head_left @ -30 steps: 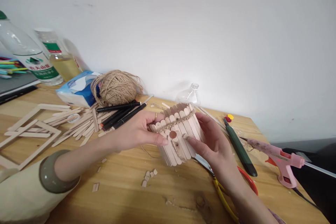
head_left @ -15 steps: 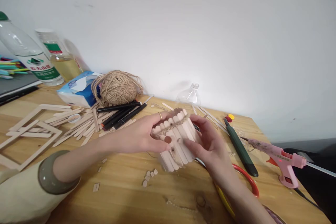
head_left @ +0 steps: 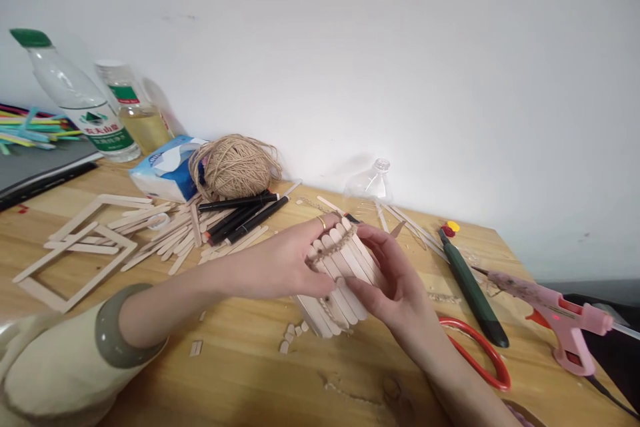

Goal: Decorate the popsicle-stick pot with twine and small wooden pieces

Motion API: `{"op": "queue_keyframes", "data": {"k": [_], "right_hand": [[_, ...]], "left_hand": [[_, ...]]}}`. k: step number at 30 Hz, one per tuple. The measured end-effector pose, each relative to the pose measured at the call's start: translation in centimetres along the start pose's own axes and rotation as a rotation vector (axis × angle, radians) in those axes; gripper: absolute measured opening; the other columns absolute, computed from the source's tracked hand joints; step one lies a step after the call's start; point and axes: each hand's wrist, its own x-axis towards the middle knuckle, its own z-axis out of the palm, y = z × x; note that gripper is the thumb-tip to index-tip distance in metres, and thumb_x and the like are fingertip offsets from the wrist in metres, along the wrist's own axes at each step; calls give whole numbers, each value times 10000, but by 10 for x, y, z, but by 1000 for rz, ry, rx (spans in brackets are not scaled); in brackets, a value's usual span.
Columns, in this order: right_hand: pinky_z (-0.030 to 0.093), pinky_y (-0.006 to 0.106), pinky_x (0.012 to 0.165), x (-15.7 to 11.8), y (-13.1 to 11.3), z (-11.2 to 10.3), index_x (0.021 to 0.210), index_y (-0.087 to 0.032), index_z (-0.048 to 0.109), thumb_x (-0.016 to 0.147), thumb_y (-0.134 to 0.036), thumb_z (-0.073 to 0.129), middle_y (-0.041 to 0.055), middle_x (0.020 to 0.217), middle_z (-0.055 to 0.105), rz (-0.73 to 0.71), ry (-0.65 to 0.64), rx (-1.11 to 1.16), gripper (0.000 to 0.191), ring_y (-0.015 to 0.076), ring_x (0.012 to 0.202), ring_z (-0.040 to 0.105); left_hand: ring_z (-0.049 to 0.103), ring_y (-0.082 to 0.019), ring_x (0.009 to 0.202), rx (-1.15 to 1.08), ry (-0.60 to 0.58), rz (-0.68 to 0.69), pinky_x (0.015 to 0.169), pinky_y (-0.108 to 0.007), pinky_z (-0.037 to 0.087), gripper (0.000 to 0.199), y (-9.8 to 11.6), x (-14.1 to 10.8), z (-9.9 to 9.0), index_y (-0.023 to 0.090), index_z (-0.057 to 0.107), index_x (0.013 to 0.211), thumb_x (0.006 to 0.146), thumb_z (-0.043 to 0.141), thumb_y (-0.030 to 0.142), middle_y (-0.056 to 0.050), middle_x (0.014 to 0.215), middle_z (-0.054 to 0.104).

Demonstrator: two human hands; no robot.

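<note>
Between both hands, above the table, is a small craft-stick box (head_left: 345, 267) made of pale sticks with rounded ends, tilted toward me. Twine runs along its upper edge and near its lower edge. My left hand (head_left: 300, 260) grips its left side, the thumb lying across the front and a ring on one finger. On the right side, my right hand (head_left: 390, 273) is closed round it, with the thumb pressed on the front sticks. The far side of the box and several fingertips are hidden behind it.
A pink glue gun (head_left: 550, 310), green cutter (head_left: 473, 287) and red-handled scissors (head_left: 480, 347) lie right. Left are a twine ball (head_left: 237, 167), black markers (head_left: 255, 217), loose craft sticks (head_left: 170, 240), stick frames (head_left: 75, 297), a tissue pack (head_left: 165, 170) and bottles (head_left: 95, 117).
The view has shifted a little left. The box is turned slightly between my hands, and the round brown piece by my left thumb no longer shows. Both hands keep their grip.
</note>
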Motion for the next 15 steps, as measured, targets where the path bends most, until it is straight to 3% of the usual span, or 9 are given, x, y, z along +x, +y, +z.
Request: {"op": "queue_keyframes", "data": {"k": [8,15], "right_hand": [[456,328,900,1,-1,1,1159,-279,398,788,-214,573,28,1194,514,5,-24,-29,416,192,1104,496],[382,405,971,2,2,2,1164,-271,382,788,-246,555,43,1199,480,18,-11,-90,415,215,1119,472]], "left_hand": [[571,-157,810,-4,6,22,681,-257,465,455,0,1,-1,215,471,1156,723,580,128,-2,910,576],[545,-108,723,-58,-10,23,619,-204,430,447,-2,3,-1,221,498,1099,696,537,32,39,839,563]]}}
